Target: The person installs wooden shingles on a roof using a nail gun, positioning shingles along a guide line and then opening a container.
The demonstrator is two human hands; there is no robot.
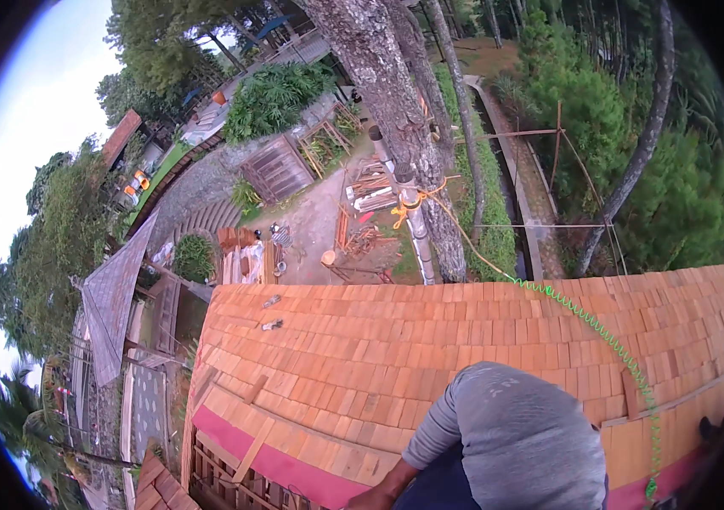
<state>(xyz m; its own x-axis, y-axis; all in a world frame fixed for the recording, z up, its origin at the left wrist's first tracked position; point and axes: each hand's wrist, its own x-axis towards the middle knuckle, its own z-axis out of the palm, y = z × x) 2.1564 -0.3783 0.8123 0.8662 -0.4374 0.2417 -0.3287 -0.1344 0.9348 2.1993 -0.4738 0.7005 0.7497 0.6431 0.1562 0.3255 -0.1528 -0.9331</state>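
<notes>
A grey-sleeved arm, seemingly my right, bends at the elbow at the lower middle. Its bare forearm runs down and left to my right hand (369, 500), which the lower edge cuts off. The fingers and anything in them are hidden. That hand is by a pinkish-red strip of sheeting (281, 455) along the roof's lower course. Below the arm is dark blue cloth (440, 489). Reddish-brown wooden shingles (379, 340) cover the roof around me in overlapping rows. My left hand is out of view.
A green coiled hose (608, 340) crosses the shingles at right, joined to a yellow line tied at a pole (413, 217) beside a tree trunk (379, 76). Two small grey objects (272, 325) lie near the roof's far edge. Lumber piles (370, 187) lie on the ground below.
</notes>
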